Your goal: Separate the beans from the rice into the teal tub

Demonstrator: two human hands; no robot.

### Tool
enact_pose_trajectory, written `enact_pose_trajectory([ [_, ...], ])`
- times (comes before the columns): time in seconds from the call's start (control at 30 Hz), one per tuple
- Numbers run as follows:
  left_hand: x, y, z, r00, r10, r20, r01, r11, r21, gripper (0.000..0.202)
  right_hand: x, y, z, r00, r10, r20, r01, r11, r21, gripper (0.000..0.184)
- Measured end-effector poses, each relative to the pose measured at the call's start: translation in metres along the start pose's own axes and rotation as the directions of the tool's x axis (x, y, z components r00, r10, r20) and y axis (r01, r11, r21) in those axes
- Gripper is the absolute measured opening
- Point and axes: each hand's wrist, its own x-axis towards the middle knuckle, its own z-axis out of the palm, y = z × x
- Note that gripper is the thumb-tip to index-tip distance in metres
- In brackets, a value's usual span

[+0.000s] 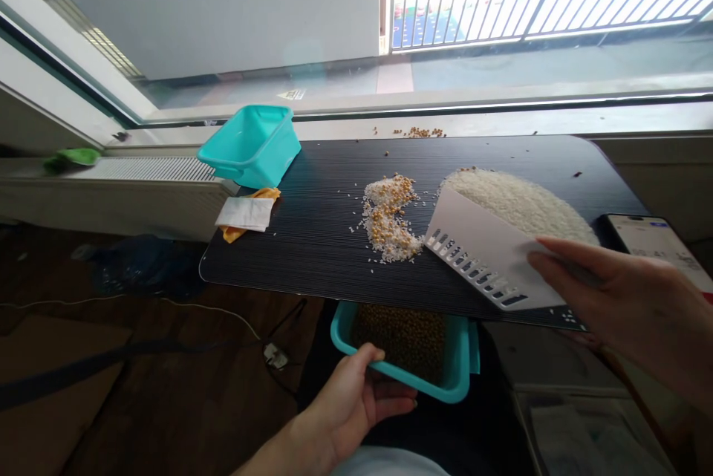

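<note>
My right hand (624, 290) grips a white slotted scoop (484, 238), whose slotted edge is tilted down close to the dark tabletop (312, 238). Just left of the scoop lies a small heap of white rice mixed with yellow-brown beans (390, 216). Behind and partly hidden by the scoop spreads a large pile of white rice (518, 201). Below the table's front edge, my left hand (362, 394) holds a turquoise tub (460, 383) by its near rim, thumb over the edge. Many yellow-brown beans (406, 335) fill its bottom.
Another turquoise tub (250, 145) stands at the table's back left, beside a white tissue on an orange cloth (245, 214). A phone (651, 238) lies at the right edge. Loose beans (423, 132) sit on the windowsill. Cables (245, 320) run over the floor.
</note>
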Motion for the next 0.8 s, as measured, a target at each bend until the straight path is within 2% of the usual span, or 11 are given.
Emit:
enact_pose_trajectory([
  [0.13, 0.001, 0.0, 0.003, 1.0, 0.005, -0.002, -0.005, 1.0, 0.006, 0.013, 0.009, -0.002, 0.003, 0.998, 0.046, 0.049, -0.05, 0.995, 0.088, 0.036],
  [0.33, -0.001, 0.004, 0.007, 1.0, -0.004, -0.028, 0.005, 1.0, 0.004, 0.015, 0.001, 0.0, 0.003, 0.997, -0.056, 0.044, 0.05, 0.992, 0.112, 0.04],
  [0.53, -0.003, 0.004, 0.009, 0.999, 0.001, -0.047, -0.001, 1.0, 0.011, 0.015, 0.002, 0.016, -0.002, 0.992, 0.09, -0.088, -0.093, 0.995, -0.038, 0.056],
  [0.67, -0.003, 0.003, 0.008, 0.999, 0.003, -0.038, -0.003, 1.0, -0.003, 0.013, 0.004, 0.013, 0.0, 0.995, 0.098, -0.016, -0.098, 0.995, 0.002, 0.048],
  [0.8, -0.003, 0.003, 0.007, 0.999, 0.005, -0.035, -0.006, 1.0, -0.005, 0.014, 0.001, 0.009, -0.001, 0.995, 0.095, -0.039, -0.094, 0.995, 0.017, 0.051],
])
